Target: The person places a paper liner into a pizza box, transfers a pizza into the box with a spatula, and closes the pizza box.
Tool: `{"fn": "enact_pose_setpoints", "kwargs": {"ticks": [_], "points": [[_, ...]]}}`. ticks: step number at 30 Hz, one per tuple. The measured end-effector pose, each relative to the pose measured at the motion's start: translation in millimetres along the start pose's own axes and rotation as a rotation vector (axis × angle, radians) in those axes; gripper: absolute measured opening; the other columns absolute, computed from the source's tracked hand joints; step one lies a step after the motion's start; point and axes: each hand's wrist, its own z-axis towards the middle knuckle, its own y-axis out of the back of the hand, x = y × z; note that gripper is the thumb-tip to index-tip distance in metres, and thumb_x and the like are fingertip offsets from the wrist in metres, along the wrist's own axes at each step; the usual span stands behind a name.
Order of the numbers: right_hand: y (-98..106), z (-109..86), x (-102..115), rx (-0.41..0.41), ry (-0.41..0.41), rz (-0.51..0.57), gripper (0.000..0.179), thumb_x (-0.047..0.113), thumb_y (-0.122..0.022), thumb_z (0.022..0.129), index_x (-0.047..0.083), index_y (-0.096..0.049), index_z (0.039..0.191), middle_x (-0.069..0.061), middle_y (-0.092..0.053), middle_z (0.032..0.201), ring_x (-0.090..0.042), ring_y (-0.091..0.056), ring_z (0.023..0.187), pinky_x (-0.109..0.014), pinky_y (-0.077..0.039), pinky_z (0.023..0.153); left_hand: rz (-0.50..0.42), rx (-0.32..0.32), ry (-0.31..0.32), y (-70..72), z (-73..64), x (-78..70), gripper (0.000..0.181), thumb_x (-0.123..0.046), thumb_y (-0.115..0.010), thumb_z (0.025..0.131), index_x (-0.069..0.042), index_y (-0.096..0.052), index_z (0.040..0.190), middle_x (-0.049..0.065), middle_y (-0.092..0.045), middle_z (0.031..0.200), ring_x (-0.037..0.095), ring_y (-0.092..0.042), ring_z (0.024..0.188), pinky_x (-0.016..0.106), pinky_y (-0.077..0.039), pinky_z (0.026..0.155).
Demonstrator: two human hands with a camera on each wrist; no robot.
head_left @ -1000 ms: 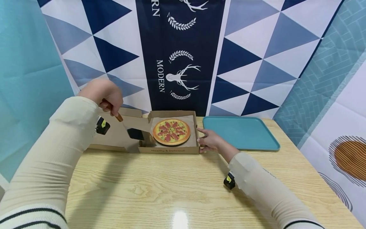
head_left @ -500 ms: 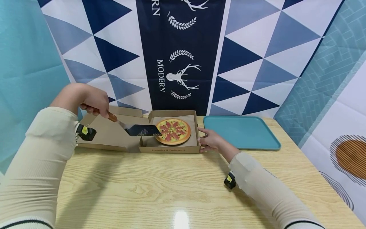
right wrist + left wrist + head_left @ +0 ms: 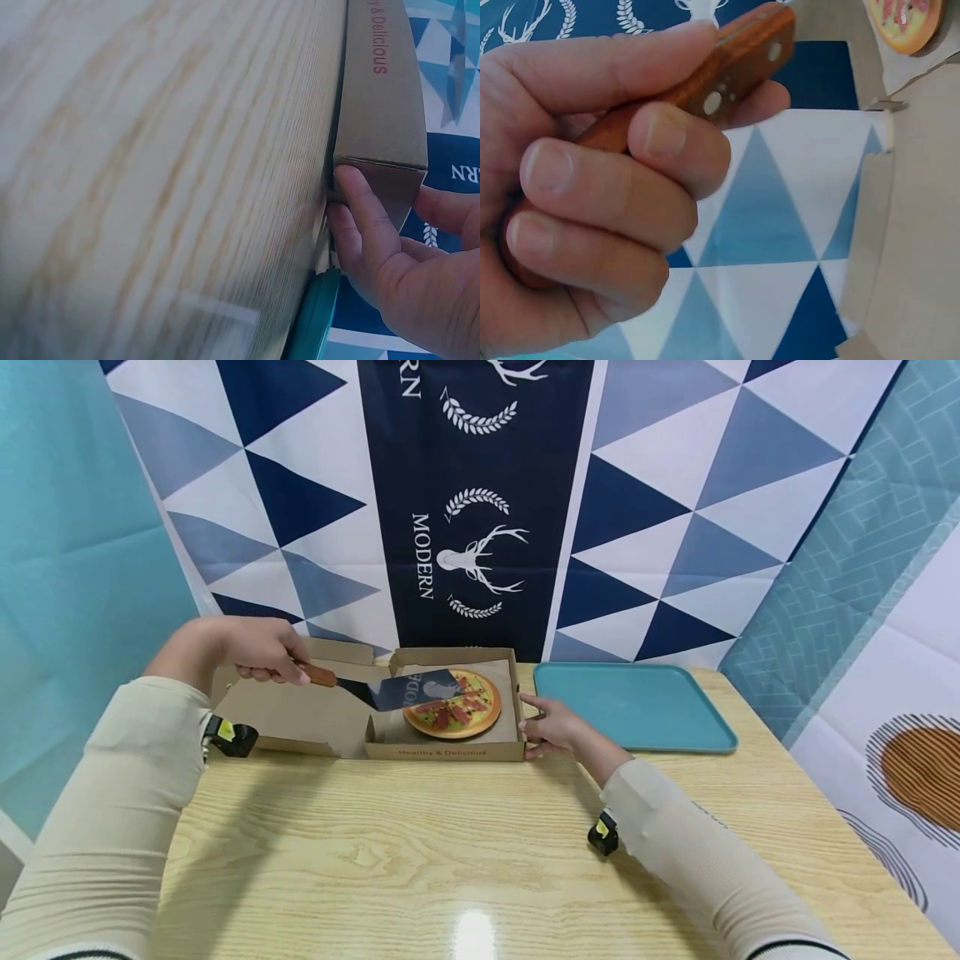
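In the head view my left hand point(image 3: 266, 647) grips the wooden handle point(image 3: 318, 674) of a spatula. Its flat, shiny metal blade point(image 3: 412, 691) reaches right and overlaps the upper left part of a pizza point(image 3: 461, 714). The left wrist view shows fingers point(image 3: 607, 191) curled round the riveted handle. The pizza lies on brown paper point(image 3: 495, 672) inside an open cardboard pizza box point(image 3: 442, 752), whose lid point(image 3: 292, 710) is folded out to the left. Against the box's right side wall, my right hand point(image 3: 555, 728) rests with fingers spread; the right wrist view has its fingertips point(image 3: 351, 180) at the box's lower corner.
A teal tray point(image 3: 637, 706) lies right of the box, close by my right hand. Both stand at the back of the wooden table point(image 3: 420, 843), before a patterned cloth backdrop point(image 3: 480, 527). The box's front wall carries red lettering.
My left hand first drew back leftward, then came right and slightly down. The spatula blade has swung from left of the box to over the pizza. The right hand stays put.
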Motion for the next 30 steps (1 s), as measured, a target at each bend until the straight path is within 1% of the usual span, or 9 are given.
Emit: {"fn": "enact_pose_setpoints", "kwargs": {"ticks": [4, 7, 10, 15, 17, 20, 22, 25, 30], "points": [[0.3, -0.1, 0.3, -0.002, 0.001, 0.004, 0.070, -0.004, -0.048, 0.099, 0.015, -0.014, 0.157, -0.035, -0.032, 0.143, -0.045, -0.046, 0.126, -0.046, -0.057, 0.079, -0.070, -0.021, -0.025, -9.6, 8.6, 4.5, 0.025, -0.016, -0.061, 0.096, 0.000, -0.064, 0.115, -0.001, -0.044, 0.063, 0.009, -0.031, 0.048, 0.022, -0.026, 0.046], [0.1, 0.9, -0.4, 0.003, 0.006, 0.007, 0.069, -0.004, -0.048, 0.099, 0.014, -0.014, 0.157, -0.035, -0.032, 0.144, -0.045, -0.044, 0.128, -0.046, -0.057, 0.078, -0.103, -0.046, -0.052, -17.9, 14.6, 8.2, 0.029, -0.016, -0.061, 0.096, 0.002, -0.063, 0.119, -0.001, -0.044, 0.062, 0.009, -0.031, 0.047, 0.022, -0.027, 0.045], [-0.5, 1.3, -1.4, 0.006, 0.007, 0.010, 0.069, -0.004, -0.048, 0.099, 0.014, -0.014, 0.157, -0.035, -0.031, 0.145, -0.046, -0.043, 0.129, -0.045, -0.057, 0.077, -0.111, -0.069, -0.083, -26.2, 20.6, 12.4, 0.028, -0.015, -0.062, 0.095, 0.002, -0.064, 0.118, -0.002, -0.044, 0.059, 0.009, -0.033, 0.045, 0.022, -0.030, 0.044], [-0.9, 1.5, -2.0, 0.012, 0.006, 0.022, 0.069, -0.004, -0.047, 0.100, 0.014, -0.014, 0.157, -0.035, -0.030, 0.146, -0.046, -0.040, 0.130, -0.044, -0.057, 0.076, -0.108, -0.080, -0.157, -39.4, 30.6, 19.8, 0.022, -0.013, -0.062, 0.095, 0.001, -0.065, 0.112, -0.002, -0.043, 0.058, 0.010, -0.035, 0.043, 0.023, -0.033, 0.043], [-0.8, 2.0, -2.0, 0.012, 0.007, 0.025, 0.069, -0.005, -0.047, 0.100, 0.014, -0.014, 0.157, -0.036, -0.029, 0.146, -0.046, -0.040, 0.131, -0.044, -0.057, 0.076, -0.123, -0.082, -0.171, -44.6, 34.3, 22.2, 0.021, -0.014, -0.062, 0.095, 0.000, -0.065, 0.111, -0.002, -0.043, 0.059, 0.010, -0.035, 0.044, 0.023, -0.032, 0.043], [-0.4, 2.1, -1.9, 0.009, 0.007, 0.024, 0.069, -0.004, -0.047, 0.100, 0.014, -0.014, 0.157, -0.036, -0.029, 0.146, -0.046, -0.039, 0.131, -0.044, -0.058, 0.075, -0.149, -0.093, -0.182, -52.4, 40.6, 25.2, 0.020, -0.014, -0.062, 0.096, 0.000, -0.066, 0.110, -0.002, -0.042, 0.059, 0.010, -0.034, 0.044, 0.023, -0.030, 0.043], [-0.1, 1.1, -1.7, 0.006, 0.005, 0.024, 0.069, -0.004, -0.047, 0.100, 0.015, -0.014, 0.157, -0.035, -0.029, 0.146, -0.046, -0.039, 0.131, -0.044, -0.057, 0.076, -0.172, -0.102, -0.184, -57.5, 45.3, 27.0, 0.021, -0.014, -0.062, 0.096, 0.002, -0.065, 0.110, -0.002, -0.041, 0.059, 0.009, -0.033, 0.044, 0.023, -0.029, 0.043], [0.5, -0.2, -1.8, 0.004, 0.003, 0.029, 0.069, -0.004, -0.047, 0.100, 0.015, -0.014, 0.157, -0.035, -0.030, 0.145, -0.046, -0.040, 0.131, -0.045, -0.057, 0.077, -0.213, -0.104, -0.188, -65.1, 53.5, 28.9, 0.025, -0.014, -0.061, 0.097, 0.004, -0.065, 0.113, -0.002, -0.041, 0.059, 0.009, -0.029, 0.044, 0.023, -0.026, 0.043], [1.2, 0.2, -3.5, 0.002, 0.004, 0.033, 0.068, -0.003, -0.047, 0.100, 0.015, -0.015, 0.157, -0.035, -0.030, 0.144, -0.046, -0.041, 0.130, -0.046, -0.057, 0.077, -0.309, -0.095, -0.154, -79.0, 66.1, 28.9, 0.031, -0.014, -0.061, 0.096, 0.006, -0.062, 0.119, -0.002, -0.043, 0.062, 0.008, -0.027, 0.045, 0.022, -0.024, 0.043]]}}
